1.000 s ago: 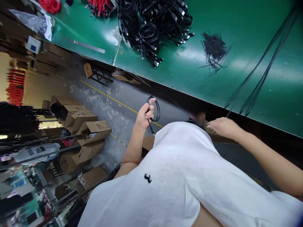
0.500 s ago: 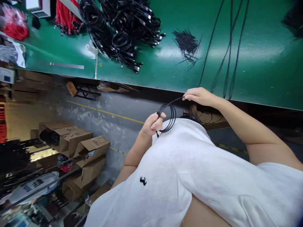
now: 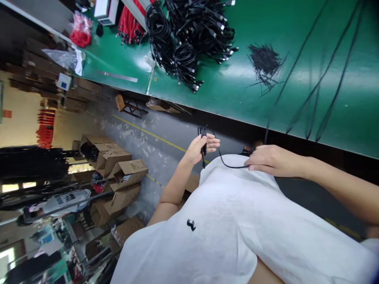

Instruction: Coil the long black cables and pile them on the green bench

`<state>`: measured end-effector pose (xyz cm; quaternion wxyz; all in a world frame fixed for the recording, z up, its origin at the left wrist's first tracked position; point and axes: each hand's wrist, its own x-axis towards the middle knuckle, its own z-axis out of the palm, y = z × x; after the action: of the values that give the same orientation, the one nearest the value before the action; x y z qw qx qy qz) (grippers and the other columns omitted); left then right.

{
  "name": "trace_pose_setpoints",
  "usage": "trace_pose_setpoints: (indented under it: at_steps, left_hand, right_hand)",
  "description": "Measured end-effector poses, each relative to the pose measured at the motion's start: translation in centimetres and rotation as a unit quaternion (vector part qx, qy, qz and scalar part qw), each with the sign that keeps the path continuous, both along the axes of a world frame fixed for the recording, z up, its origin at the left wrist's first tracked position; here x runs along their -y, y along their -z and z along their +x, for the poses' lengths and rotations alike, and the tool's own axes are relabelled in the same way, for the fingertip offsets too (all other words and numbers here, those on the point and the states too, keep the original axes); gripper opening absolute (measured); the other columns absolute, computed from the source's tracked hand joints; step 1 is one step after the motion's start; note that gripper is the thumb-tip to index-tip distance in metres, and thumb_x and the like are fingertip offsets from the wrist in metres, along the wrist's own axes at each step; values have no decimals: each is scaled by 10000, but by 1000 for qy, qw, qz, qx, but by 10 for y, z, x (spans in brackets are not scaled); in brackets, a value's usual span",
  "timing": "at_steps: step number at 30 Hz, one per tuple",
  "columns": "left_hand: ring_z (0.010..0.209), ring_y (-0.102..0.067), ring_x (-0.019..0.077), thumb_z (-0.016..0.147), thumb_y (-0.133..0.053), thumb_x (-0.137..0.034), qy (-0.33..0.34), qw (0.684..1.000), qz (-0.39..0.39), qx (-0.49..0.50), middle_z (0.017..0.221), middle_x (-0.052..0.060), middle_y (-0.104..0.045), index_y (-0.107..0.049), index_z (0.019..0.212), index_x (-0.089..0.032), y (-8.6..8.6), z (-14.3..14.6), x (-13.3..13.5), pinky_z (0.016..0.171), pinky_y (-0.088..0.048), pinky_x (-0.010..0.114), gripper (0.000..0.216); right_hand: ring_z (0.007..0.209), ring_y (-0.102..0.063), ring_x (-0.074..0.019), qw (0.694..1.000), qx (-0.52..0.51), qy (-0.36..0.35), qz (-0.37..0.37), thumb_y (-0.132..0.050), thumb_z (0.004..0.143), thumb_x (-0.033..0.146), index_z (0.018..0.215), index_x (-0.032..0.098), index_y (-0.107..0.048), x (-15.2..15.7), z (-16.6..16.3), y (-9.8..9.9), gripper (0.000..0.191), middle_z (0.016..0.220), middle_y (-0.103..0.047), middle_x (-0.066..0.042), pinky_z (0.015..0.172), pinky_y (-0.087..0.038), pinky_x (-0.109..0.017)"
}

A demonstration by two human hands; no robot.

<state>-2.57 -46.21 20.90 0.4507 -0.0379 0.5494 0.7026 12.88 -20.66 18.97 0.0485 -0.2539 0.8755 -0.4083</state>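
Head view: right hand point(image 3: 268, 160) palm-down

Held cable point(image 3: 233, 167): black. Tabletop point(image 3: 220, 94): green. Cable pile point(image 3: 204, 29): black, plugs point(image 3: 231, 51) silvery. Cord bundle point(image 3: 128, 28): red. Shirt point(image 3: 213, 197): white, black emblem point(image 3: 191, 225). Floor point(image 3: 162, 159): grey, yellow line point(image 3: 151, 134). Cartons point(image 3: 132, 169): brown.

Cropped, blurred, covered

The cords point(image 3: 322, 128) over the table point(image 3: 231, 98) are blurred. The top edge crops the black pile point(image 3: 201, 31). The left grip point(image 3: 197, 150) hides part of the coil point(image 3: 203, 131); the right grip point(image 3: 263, 161) covers the cable point(image 3: 233, 167) where pinched.
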Motion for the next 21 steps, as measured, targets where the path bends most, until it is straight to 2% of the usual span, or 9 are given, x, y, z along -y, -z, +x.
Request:
trace_pose_setpoints:
  at_steps: [2, 4, 7, 10, 13, 15, 18, 19, 21]
  left_hand:
    - [844, -754, 206, 796, -782, -445, 83, 996, 18, -1, 929, 118, -773, -665, 949, -120, 6, 14, -16, 746, -601, 281, 378]
    - [802, -754, 213, 776, -790, -480, 166, 985, 36, 11, 871, 125, -772, -662, 936, -114, 6, 26, -27, 764, -601, 309, 420]
    - [598, -704, 180, 781, -772, -511, 245, 967, 61, 34, 694, 87, -735, -662, 903, -111, 1, 37, -33, 624, -579, 283, 433]
    - [376, -534, 113, 801, -752, -485, 234, 967, 74, 70, 494, 0, -608, -667, 872, -120, -4, 41, -34, 435, -477, 224, 381]
    - [254, -266, 45, 920, -622, -380, 152, 979, 64, 117, 349, -90, -360, -677, 823, -130, -10, 38, -27, 314, -288, 159, 274]
    - [244, -122, 26, 1001, -482, -333, 35, 991, 59, 115, 345, -119, -232, -684, 831, -144, -17, 28, -18, 285, -178, 139, 325]
    - [256, -83, 17, 1055, -363, -352, -167, 982, 74, 40, 388, -122, -219, -687, 931, -176, -33, 6, 4, 276, -114, 119, 389]
    - [259, -104, 13, 1058, -359, -370, -218, 972, 82, 9, 400, -122, -240, -683, 966, -188, -38, -1, 11, 278, -115, 111, 384]
    - [266, -175, -1, 1055, -377, -391, -280, 955, 95, -35, 422, -121, -294, -672, 1004, -200, -45, -14, 24, 291, -143, 88, 355]
  right_hand:
    - [784, -653, -169, 999, 12, 14, -35, -325, 1034, 493, 1007, 233, -736, 3, -24, -21, 487, 894, -746, -54, 733, -443, -285]
    - [796, -655, -167, 996, 34, 60, -52, -359, 1019, 497, 976, 224, -731, -7, -42, -26, 463, 897, -743, -43, 729, -437, -279]
    - [790, -653, -159, 990, 75, 86, -87, -428, 983, 509, 933, 211, -725, -22, -51, -21, 424, 882, -738, -23, 735, -435, -269]
    - [807, -653, -155, 982, 103, 98, -125, -447, 962, 528, 916, 205, -726, -27, -51, -9, 430, 897, -739, -16, 766, -444, -267]
    - [884, -652, -171, 978, 119, 133, -107, -435, 962, 528, 955, 214, -731, -44, -47, 21, 431, 979, -741, -28, 824, -451, -284]
    - [960, -637, -186, 974, 119, 192, -32, -434, 968, 478, 987, 220, -732, -72, -37, 54, 395, 1046, -737, -47, 910, -434, -315]
    - [1086, -600, -211, 933, 123, 303, 150, -481, 962, 345, 1047, 176, -731, -124, -9, 105, 314, 1151, -718, -124, 1094, -310, -395]
    - [1105, -598, -218, 912, 140, 327, 205, -498, 958, 304, 1059, 153, -729, -136, 2, 117, 294, 1170, -712, -153, 1122, -275, -417]
    - [1067, -629, -235, 891, 180, 314, 275, -527, 945, 259, 1033, 136, -741, -141, 19, 124, 263, 1158, -718, -182, 1090, -325, -420]
